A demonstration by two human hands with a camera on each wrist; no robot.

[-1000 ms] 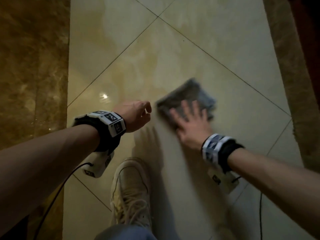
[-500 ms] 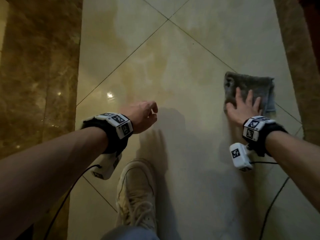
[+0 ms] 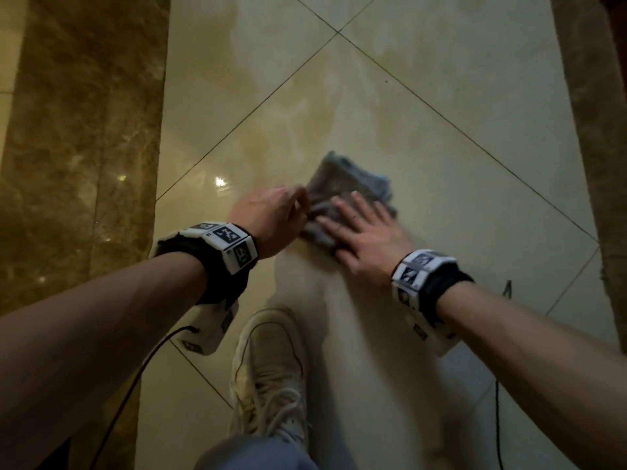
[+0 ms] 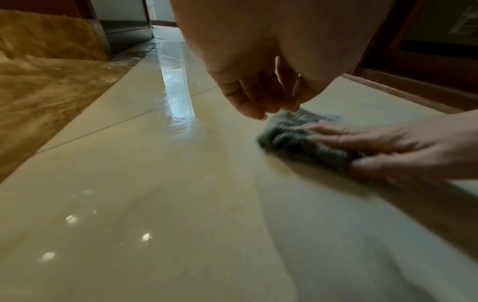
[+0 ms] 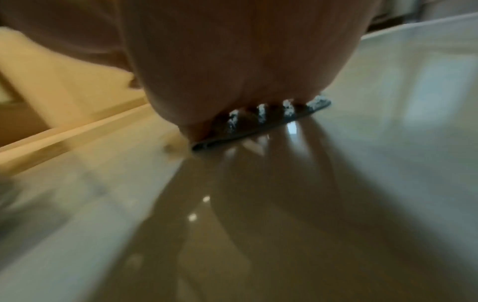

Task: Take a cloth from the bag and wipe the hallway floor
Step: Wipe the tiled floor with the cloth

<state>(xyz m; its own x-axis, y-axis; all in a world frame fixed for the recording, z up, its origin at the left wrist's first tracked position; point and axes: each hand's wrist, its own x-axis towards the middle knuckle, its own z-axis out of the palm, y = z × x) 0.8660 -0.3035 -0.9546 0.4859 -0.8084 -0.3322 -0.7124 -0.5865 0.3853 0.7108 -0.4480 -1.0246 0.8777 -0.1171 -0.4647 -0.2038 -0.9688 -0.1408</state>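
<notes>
Folded grey terry cloth flat on glossy cream tiled floor, pinned under spread straight fingers of right hand. Left hand loosely curled just beside cloth, grasping nothing. Beige laced sneaker nearer the body.

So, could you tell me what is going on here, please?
A person is crouched wiping a tiled hallway floor. The right hand lies flat, fingers spread, pressing a grey cloth onto the cream tile. The left hand hangs just left of the cloth with loosely curled fingers and holds nothing; whether it touches the cloth's edge is unclear. The floor shines wet further up the hall. A pale shoe is planted below the hands. No bag is in view.
</notes>
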